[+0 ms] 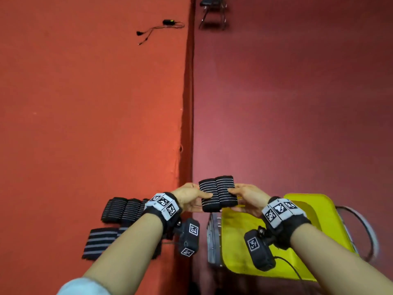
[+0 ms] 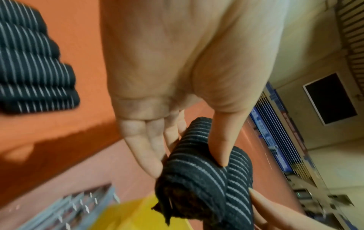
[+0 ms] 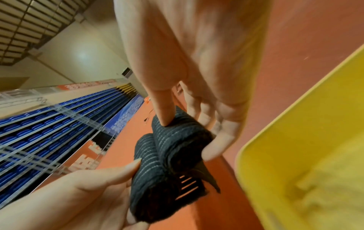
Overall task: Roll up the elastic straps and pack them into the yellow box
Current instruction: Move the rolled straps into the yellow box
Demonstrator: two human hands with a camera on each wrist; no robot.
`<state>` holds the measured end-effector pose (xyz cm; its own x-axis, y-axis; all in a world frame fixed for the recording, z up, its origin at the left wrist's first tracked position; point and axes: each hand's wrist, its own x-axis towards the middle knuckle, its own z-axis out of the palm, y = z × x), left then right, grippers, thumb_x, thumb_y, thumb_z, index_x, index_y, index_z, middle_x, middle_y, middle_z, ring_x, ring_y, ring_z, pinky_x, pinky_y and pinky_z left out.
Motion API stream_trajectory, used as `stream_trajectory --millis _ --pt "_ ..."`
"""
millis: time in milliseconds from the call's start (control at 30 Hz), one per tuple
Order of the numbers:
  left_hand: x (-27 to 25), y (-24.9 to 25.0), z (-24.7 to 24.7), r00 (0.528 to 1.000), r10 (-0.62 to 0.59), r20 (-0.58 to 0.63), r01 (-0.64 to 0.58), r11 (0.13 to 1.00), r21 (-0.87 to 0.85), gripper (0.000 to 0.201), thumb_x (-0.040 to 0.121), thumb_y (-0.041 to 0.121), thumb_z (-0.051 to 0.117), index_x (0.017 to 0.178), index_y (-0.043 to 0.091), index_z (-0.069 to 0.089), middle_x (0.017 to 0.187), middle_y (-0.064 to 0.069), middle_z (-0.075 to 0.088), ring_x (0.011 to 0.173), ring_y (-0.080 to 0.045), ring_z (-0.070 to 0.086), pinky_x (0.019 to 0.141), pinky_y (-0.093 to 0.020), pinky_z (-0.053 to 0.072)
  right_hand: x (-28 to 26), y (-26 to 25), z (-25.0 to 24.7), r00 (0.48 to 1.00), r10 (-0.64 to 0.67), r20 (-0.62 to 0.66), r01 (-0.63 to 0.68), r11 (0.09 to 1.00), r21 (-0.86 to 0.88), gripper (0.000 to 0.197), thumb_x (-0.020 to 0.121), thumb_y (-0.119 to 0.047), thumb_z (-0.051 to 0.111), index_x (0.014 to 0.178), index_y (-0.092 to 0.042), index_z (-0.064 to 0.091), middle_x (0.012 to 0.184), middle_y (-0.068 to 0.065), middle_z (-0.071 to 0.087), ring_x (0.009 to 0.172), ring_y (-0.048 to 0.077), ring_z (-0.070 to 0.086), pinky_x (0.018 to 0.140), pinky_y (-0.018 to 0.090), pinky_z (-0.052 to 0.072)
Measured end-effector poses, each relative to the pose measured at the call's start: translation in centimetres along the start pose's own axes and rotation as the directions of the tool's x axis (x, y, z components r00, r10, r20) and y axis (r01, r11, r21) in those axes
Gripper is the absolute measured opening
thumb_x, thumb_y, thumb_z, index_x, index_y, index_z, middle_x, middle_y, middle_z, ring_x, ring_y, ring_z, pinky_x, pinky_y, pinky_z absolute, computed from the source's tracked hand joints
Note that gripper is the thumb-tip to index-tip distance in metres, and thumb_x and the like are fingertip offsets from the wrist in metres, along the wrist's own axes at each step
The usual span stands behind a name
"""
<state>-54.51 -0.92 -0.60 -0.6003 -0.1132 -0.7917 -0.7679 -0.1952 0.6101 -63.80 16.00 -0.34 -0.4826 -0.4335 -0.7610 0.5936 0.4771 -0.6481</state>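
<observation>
Two rolled black elastic straps with thin grey stripes (image 1: 217,193) are held side by side in the air, just past the yellow box (image 1: 308,226). My left hand (image 1: 204,196) pinches the left roll (image 2: 197,179), thumb on top and fingers beneath. My right hand (image 1: 234,193) pinches the right roll (image 3: 177,140) the same way. The rolls' frayed ends face both wrist cameras. The yellow box (image 3: 295,155) is open, and what its floor holds is too blurred to tell.
Several more rolled straps (image 1: 123,209) lie in a row on the orange table, left of my left wrist, and a flat unrolled strap (image 1: 100,242) lies nearer me. A grey metal rack (image 1: 212,237) stands beside the box. A black cable (image 1: 161,28) lies far back.
</observation>
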Motion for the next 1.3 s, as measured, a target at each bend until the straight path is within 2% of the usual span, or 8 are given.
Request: stream_trajectory --millis 300,400,500,633,733,900,1033,1300 --pt "8.5 -2.2 20.3 0.983 -0.122 0.138 0.103 0.985 0.137 0.023 0.089 0.013 0.066 0.107 0.018 0.053 0.102 0.0 0.065 0.081 -0.013 0.06 0.066 -0.027 0.052 -2.3 10.4 -17.4 0.941 0.188 -0.282 -0.173 0.982 0.077 0.009 0.096 -0.01 0.052 0.1 -0.01 0.06 0.098 0.007 0.064 0.085 0.017 0.059 0.063 0.03 0.051" --pt "11.6 -3.6 23.5 0.975 -0.175 0.141 0.148 0.972 0.18 0.014 0.09 0.013 0.065 0.096 0.018 0.053 0.096 0.0 0.063 0.083 -0.013 0.058 0.07 -0.028 0.052 -0.4 13.2 -20.1 0.92 0.215 -0.328 -0.22 0.975 0.022 0.007 0.094 -0.009 0.055 0.088 -0.01 0.058 0.099 0.012 0.063 0.079 0.018 0.059 0.059 0.029 0.052" --pt "15.4 -4.8 25.1 0.968 -0.212 0.134 0.182 0.961 0.208 0.013 0.09 0.011 0.065 0.092 0.018 0.054 0.093 0.001 0.064 0.083 -0.013 0.059 0.065 -0.027 0.051 2.4 15.4 -21.3 0.903 0.217 -0.372 -0.243 0.97 -0.025 0.004 0.094 -0.007 0.053 0.094 -0.006 0.057 0.094 0.015 0.062 0.072 0.022 0.058 0.055 0.031 0.048" --pt "19.2 -5.7 26.0 0.968 -0.227 0.106 0.204 0.96 0.191 0.018 0.09 0.009 0.064 0.101 0.018 0.053 0.099 -0.002 0.065 0.089 -0.016 0.06 0.061 -0.026 0.046 6.2 17.2 -21.5 0.883 0.154 -0.443 -0.225 0.968 -0.113 0.023 0.096 -0.008 0.047 0.112 0.0 0.061 0.115 0.021 0.065 0.1 0.033 0.062 0.085 0.038 0.05" --pt "22.0 -6.4 26.5 0.98 -0.189 0.065 0.176 0.97 0.169 0.035 0.089 0.003 0.063 0.118 0.014 0.046 0.11 -0.009 0.064 0.097 -0.024 0.061 0.059 -0.028 0.046 8.4 17.8 -21.4 0.86 0.144 -0.49 -0.259 0.95 -0.176 0.028 0.097 -0.01 0.045 0.119 -0.001 0.06 0.118 0.018 0.064 0.108 0.033 0.06 0.088 0.034 0.047" --pt "26.1 -8.7 27.2 0.984 -0.181 -0.006 0.18 0.978 0.109 0.032 0.087 -0.008 0.06 0.115 0.003 0.048 0.112 -0.013 0.062 0.109 -0.031 0.06 0.097 -0.045 0.049 12.2 19.0 -21.1 0.806 0.201 -0.557 -0.361 0.913 -0.193 0.032 0.098 -0.012 0.044 0.13 -0.005 0.046 0.127 0.017 0.059 0.114 0.033 0.057 0.09 0.034 0.045" --pt "28.0 -11.2 27.4 0.981 -0.134 -0.14 0.154 0.978 0.142 0.049 0.085 -0.004 0.064 0.127 0.0 0.038 0.121 -0.016 0.059 0.113 -0.034 0.058 0.097 -0.047 0.049 14.4 19.6 -20.2 0.801 0.22 -0.557 -0.427 0.861 -0.274 0.048 0.099 -0.009 0.043 0.143 0.001 0.026 0.138 0.021 0.048 0.125 0.032 0.05 0.096 0.033 0.041" --pt "29.1 -11.9 27.1 0.958 -0.122 -0.259 0.224 0.884 0.411 0.056 0.085 0.021 0.071 0.132 0.011 0.043 0.131 -0.016 0.048 0.117 -0.033 0.053 0.095 -0.034 0.046 15.9 19.7 -20.5 0.829 0.077 -0.554 -0.496 0.558 -0.665 0.033 0.1 -0.006 0.032 0.129 -0.006 0.046 0.124 0.013 0.06 0.114 0.028 0.059 0.089 0.035 0.049"
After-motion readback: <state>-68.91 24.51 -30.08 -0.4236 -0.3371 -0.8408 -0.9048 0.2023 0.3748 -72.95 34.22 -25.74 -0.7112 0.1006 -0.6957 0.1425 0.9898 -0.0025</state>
